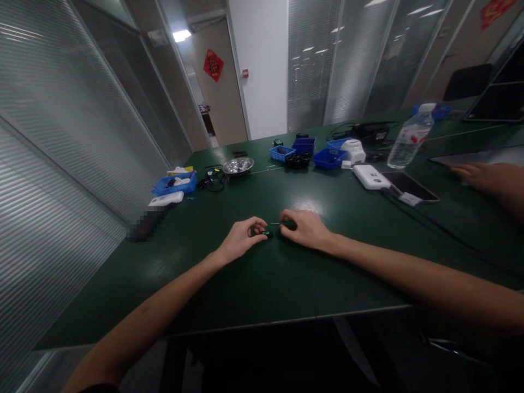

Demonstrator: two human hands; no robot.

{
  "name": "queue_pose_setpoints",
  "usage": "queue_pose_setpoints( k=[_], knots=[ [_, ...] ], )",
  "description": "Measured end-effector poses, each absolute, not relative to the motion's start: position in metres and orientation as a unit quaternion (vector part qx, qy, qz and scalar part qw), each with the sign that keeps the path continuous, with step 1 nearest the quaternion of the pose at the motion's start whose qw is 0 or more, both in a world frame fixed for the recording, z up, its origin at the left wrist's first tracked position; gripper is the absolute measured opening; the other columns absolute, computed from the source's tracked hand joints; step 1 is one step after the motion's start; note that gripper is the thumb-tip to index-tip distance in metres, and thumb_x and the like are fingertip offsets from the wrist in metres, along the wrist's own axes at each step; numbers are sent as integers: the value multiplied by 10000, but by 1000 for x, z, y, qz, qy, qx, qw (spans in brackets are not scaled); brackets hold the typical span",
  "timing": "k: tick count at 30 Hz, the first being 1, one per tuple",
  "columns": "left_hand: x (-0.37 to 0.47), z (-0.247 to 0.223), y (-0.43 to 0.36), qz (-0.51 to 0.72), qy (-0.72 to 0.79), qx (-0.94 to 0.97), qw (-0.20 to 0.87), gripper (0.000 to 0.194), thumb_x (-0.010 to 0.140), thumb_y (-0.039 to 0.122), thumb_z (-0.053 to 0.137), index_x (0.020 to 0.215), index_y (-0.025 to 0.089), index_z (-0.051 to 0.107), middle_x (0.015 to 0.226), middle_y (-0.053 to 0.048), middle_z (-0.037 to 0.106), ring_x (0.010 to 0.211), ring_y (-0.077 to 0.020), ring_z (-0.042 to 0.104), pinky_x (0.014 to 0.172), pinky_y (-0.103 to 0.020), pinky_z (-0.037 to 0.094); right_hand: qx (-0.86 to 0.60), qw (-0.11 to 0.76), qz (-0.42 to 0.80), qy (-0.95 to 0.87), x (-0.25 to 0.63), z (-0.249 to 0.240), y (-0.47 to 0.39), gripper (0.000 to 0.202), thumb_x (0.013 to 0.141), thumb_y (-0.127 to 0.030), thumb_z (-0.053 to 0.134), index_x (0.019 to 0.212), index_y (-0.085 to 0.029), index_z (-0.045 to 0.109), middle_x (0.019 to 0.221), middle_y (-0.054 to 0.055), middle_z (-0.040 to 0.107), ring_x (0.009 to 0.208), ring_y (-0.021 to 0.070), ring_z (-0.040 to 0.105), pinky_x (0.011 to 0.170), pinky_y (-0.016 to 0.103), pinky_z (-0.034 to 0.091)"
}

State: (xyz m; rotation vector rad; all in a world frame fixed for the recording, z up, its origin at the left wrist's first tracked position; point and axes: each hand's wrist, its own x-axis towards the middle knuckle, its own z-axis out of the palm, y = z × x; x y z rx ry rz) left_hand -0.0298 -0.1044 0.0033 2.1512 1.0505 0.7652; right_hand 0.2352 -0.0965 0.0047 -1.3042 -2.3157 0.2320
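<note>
Between the thumb and fingers of my left hand (241,238) is a small black part with a green patch (267,233), held just above or against the table. My right hand (305,228) is closed around the dark handle of a thin screwdriver (289,224). Its slim metal shaft points left toward my left hand, with the tip close to the small part. Whether the tip touches the part I cannot tell. Both hands are low over the green table (229,295), near its middle.
Blue bins (329,158) and a steel bowl (238,166) stand at the back. A blue tray (175,184) is at the left. A white power bank (370,177), a phone (410,186) and a water bottle (410,137) lie or stand to the right, near another person's hand (487,177).
</note>
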Motion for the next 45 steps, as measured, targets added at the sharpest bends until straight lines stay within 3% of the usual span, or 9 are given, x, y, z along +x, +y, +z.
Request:
queue_pose_setpoints(
  k=[13,27,36,42,45],
  knots=[
    [-34,1,-101,283,420,826,247,175,936,260,743,1104,220,773,1031,-47,744,918,-207,659,813,-340,507,-394,262,98,-876,237,7,-101,167,900,-331,666,1008,-207,698,902,26,726,760,181,625,691,296,380],
    [-37,1,-101,298,379,832,274,181,987,297,694,1127,227,785,1090,-50,741,991,-206,666,858,-343,497,-333,221,64,-914,236,5,-103,263,1029,-397,560,1181,-205,656,1050,68,688,770,175,608,670,300,392],
    [-33,3,-102,283,378,837,276,260,985,329,693,1213,232,773,1114,-70,733,963,-208,652,836,-335,504,-341,212,73,-913,234,5,-105,308,1083,-395,491,1297,-213,619,1151,98,680,894,214,657,735,322,460],
    [-33,0,-100,283,383,833,283,493,961,311,729,1444,266,642,1070,-38,715,929,-186,646,783,-308,481,-429,236,72,-869,236,3,-98,246,1026,-365,581,1203,-209,654,1101,82,711,903,223,662,752,322,451],
    [-34,-1,-100,283,385,832,284,446,959,327,732,1393,246,666,1075,-40,722,938,-189,653,780,-310,485,-480,221,69,-846,236,5,-96,217,1006,-356,609,1151,-210,676,1045,67,724,860,217,653,711,314,421]
  ],
)
